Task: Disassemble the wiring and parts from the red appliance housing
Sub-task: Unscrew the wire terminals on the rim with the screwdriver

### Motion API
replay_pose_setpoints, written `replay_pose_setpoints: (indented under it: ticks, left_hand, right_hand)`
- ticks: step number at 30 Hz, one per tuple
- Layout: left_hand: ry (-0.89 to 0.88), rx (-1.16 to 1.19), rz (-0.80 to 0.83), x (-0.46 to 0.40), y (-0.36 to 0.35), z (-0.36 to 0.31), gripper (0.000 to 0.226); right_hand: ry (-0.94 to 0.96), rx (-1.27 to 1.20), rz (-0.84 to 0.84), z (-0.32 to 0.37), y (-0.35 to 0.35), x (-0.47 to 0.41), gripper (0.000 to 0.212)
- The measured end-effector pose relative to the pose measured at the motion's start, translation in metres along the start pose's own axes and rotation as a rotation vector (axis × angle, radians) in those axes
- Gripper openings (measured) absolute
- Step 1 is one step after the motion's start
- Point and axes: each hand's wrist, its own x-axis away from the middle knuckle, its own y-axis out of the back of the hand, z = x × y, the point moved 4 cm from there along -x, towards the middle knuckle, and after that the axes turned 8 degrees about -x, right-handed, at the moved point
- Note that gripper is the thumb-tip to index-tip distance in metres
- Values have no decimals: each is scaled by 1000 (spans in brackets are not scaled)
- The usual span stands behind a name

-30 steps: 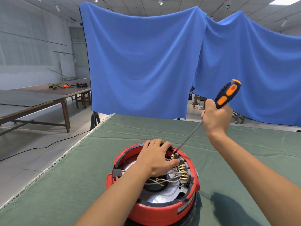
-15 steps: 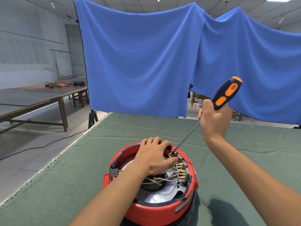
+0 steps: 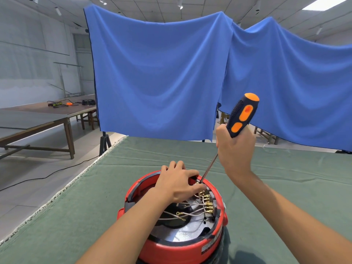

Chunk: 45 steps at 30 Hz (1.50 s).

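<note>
- Screwdriver [image 3: 242, 117] is being gripped in my right hand [image 3: 235, 149], fingers curled around the handle, and its tip is reaching the top terminal inside the red housing [image 3: 171, 250], which is standing on the green table [image 3: 76, 206] just in front of me.
- My left hand [image 3: 179, 182] is resting on the far rim, fingers pinching near that terminal, so the housing is not turning.
- I am thinking the shaft should be staying in line with the screw, with firm pressure, or the tip may be slipping onto the wires [image 3: 182, 212].
- My fingers are hiding the screw head, so I am not seeing whether the tip is seated.

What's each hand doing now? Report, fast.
Left hand: fingers curled into the red housing, grip unclear.
Right hand: holding the screwdriver.
</note>
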Motion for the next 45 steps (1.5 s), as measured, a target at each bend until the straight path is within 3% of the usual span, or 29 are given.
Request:
replay_pose_setpoints:
  ticks: [6,12,27,35,45]
  left_hand:
    - [-41,112,-71,6,-3,5,58]
    - [20,416,-139,9,8,13,30]
    - [-27,276,-171,7,7,8,29]
    - [136,428,-215,3,2,19,30]
    - [111,185,-207,-1,-1,19,31]
  right_hand:
    - [-10,2,3,3,-3,-1,23]
    - [54,-27,59,7,-9,5,23]
    - [252,34,137,17,-24,11,34]
    - [4,24,-13,-10,-16,-22,29]
    - [-246,7,-149,-43,-1,-40,29]
